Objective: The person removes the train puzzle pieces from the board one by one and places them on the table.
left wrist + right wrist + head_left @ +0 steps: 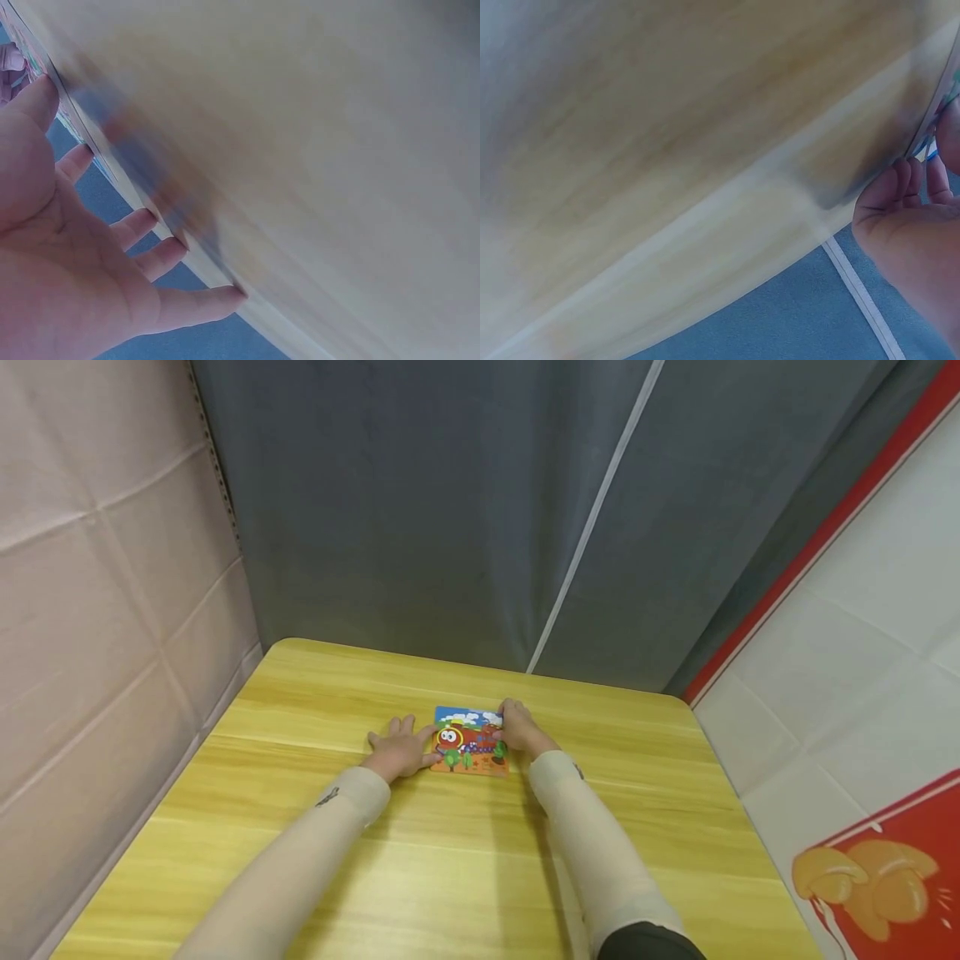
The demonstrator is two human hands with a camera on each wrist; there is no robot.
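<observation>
Partly hidden under both hands: small square colourful cartoon picture puzzle board (470,740), flat near middle of yellow wood-grain counter (615,793). Left hand (401,750) flat, fingers spread, at its left edge. Right hand (519,732) curled over its right edge, grip pinching it. Wrist views blurred. Grey curtain (450,510) behind.

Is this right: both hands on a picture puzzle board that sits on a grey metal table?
Not quite. The table is yellow wood grain, not grey metal, as the head view shows. The rest holds: left hand and right hand rest on the puzzle board.
</observation>
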